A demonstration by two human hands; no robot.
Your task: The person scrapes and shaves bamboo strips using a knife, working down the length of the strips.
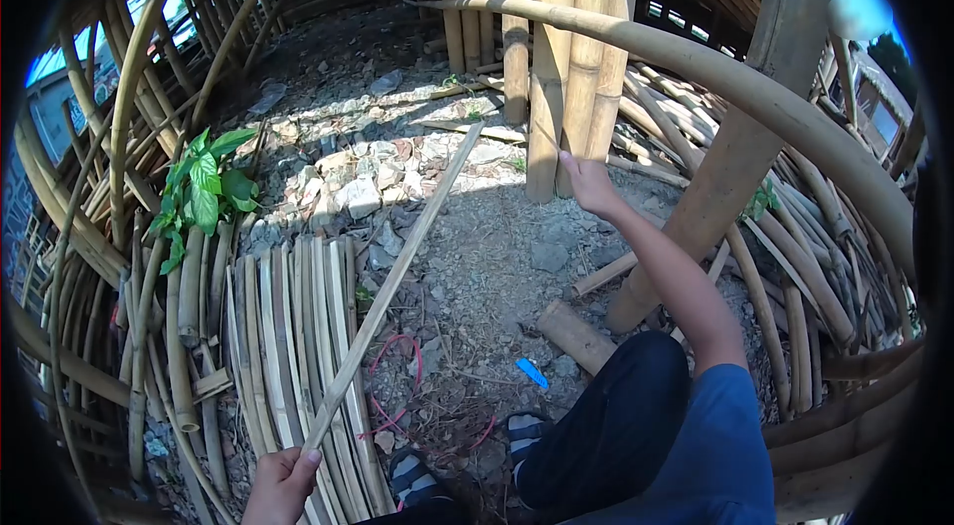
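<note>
My left hand (pixel 282 487) is closed round the near end of a long split bamboo strip (pixel 397 272). The strip slants up and away over the ground, its far end near the rubble. Beneath that hand lies a row of similar bamboo strips (pixel 288 326), side by side. My right hand (pixel 593 187) is stretched forward with its fingers curled together, overlapping the foot of the upright bamboo posts (pixel 553 78). A thin dark line shows just beyond its fingertips; I cannot tell what it holds.
A thick bamboo pole (pixel 696 53) arches across the upper right, past a slanted post (pixel 730 157). Bamboo piles flank both sides. A leafy plant (pixel 204 185) grows at left. On the ground lie pink string (pixel 417 351), a blue scrap (pixel 532 372) and a short bamboo piece (pixel 578 336).
</note>
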